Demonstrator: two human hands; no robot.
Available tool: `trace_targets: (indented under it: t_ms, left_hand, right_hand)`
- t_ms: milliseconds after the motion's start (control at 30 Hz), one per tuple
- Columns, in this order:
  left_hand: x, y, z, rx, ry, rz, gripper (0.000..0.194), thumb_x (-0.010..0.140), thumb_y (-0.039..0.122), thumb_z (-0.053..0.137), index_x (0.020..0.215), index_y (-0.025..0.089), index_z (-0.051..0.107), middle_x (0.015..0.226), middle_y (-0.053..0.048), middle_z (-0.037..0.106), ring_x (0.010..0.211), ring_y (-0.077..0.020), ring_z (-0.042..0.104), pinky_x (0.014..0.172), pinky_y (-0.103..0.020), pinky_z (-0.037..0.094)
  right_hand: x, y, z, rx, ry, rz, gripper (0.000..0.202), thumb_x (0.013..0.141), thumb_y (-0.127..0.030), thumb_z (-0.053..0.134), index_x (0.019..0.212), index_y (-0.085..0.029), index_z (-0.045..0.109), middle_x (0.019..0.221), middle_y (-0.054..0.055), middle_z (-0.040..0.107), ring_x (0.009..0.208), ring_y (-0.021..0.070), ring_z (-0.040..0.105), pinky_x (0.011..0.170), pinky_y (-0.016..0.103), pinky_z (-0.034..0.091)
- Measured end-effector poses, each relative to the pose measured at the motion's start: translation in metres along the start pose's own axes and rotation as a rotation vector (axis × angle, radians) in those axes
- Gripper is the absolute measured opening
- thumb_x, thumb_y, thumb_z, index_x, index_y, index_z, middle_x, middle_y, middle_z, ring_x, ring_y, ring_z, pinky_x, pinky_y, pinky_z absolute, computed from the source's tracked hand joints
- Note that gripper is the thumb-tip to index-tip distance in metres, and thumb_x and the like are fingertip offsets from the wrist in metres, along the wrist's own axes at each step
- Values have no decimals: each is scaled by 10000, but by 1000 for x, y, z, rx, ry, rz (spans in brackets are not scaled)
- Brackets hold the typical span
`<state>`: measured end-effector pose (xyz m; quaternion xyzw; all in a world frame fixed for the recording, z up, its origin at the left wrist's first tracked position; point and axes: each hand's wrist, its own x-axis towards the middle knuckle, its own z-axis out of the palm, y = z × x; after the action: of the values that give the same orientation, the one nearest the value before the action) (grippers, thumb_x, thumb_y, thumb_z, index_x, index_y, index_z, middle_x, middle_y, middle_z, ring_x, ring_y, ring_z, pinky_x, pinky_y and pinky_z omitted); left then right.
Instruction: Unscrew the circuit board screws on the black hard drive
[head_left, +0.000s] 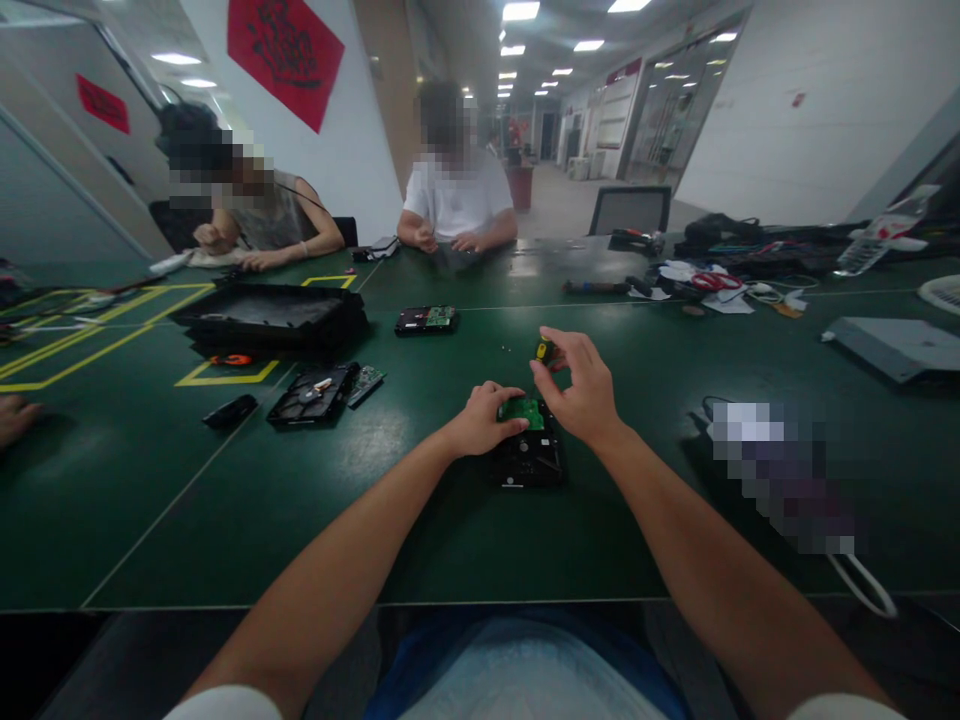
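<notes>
A black hard drive (pixel 529 462) with a green circuit board (pixel 531 412) at its far end lies on the green table in front of me. My left hand (pixel 489 418) rests on the drive's left side, its thumb and fingers on the board. Above the drive's far right corner is my right hand (pixel 576 385), its fingers round a small yellow and black screwdriver (pixel 544 348). The screwdriver's lower end is hidden or too small to make out.
Left of my hands lie an opened drive (pixel 311 395), a loose circuit board (pixel 366 386) and a black tray (pixel 274 315). Another drive (pixel 426 319) is farther back. Right are a blurred object (pixel 780 475) and a grey box (pixel 896 347). Two people sit opposite; a person's hand shows far left.
</notes>
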<state>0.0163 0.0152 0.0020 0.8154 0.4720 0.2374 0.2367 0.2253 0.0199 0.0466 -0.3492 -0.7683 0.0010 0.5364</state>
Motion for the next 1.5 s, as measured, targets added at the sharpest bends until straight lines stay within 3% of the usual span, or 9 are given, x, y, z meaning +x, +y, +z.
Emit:
trace_targets:
  t_ms: [100,300,500,733,933,1200,1367,1500]
  left_hand:
    - [0,0,0,-1,-7,-5,581,897,476,710,1407,210,629,1204,-121,566,1194,-328,539,1131,-516,406]
    - [-1,1,0,-1,0,1,570,903,456,709,1417,225,621,1192,-115,566,1190,-321,534,1139,-524,397]
    - [-1,2,-2,-3,-13,0,572,909,465,702,1417,216,617,1186,-115,567,1190,-319,533,1128,-509,405]
    - [-1,2,-1,2,-16,-10,573,914,475,691,1416,209,617,1198,-123,561,1196,-325,532,1127,-519,403]
    - [-1,1,-1,-6,-9,1,576,902,472,702,1412,217,623,1199,-118,570,1196,-324,537,1139,-515,394]
    - [-2,2,-2,-14,-7,-2,575,904,476,699,1420,237,616,1220,-120,571,1199,-329,529,1116,-522,413]
    - [-1,0,-1,-1,-9,5,576,911,481,693,1417,215,621,1198,-120,565,1197,-324,530,1127,-509,401]
    - [-1,-1,0,-5,-1,7,565,905,472,704,1410,233,627,1177,-110,568,1178,-318,541,1116,-507,414]
  right_hand:
    - [-1,1,1,18,20,25,481,981,-252,598,1447,-311,491,1297,89,649,944,220,701,866,446,653]
    - [-1,-1,0,-39,6,8,473,978,-275,630,1436,-308,518,1213,76,658,909,217,684,835,438,649]
    - [-1,0,1,11,1,2,513,977,-223,588,1474,-301,489,1313,92,641,1009,229,691,873,429,648]
    - [-1,-1,0,-23,-3,13,486,969,-275,628,1440,-319,518,1234,86,641,973,242,674,869,467,648]
    - [0,-2,0,2,-7,7,517,972,-223,571,1474,-318,485,1286,93,643,1049,257,689,906,473,646]
    - [0,-4,-2,-38,-11,-5,499,965,-262,615,1446,-332,501,1232,75,642,929,223,679,819,435,653]
    - [-1,-3,0,5,-7,7,509,975,-239,576,1469,-318,484,1314,93,638,1004,239,693,860,445,656]
    - [-1,-3,0,-7,3,12,506,969,-251,589,1460,-327,493,1261,80,658,967,232,696,819,431,663]
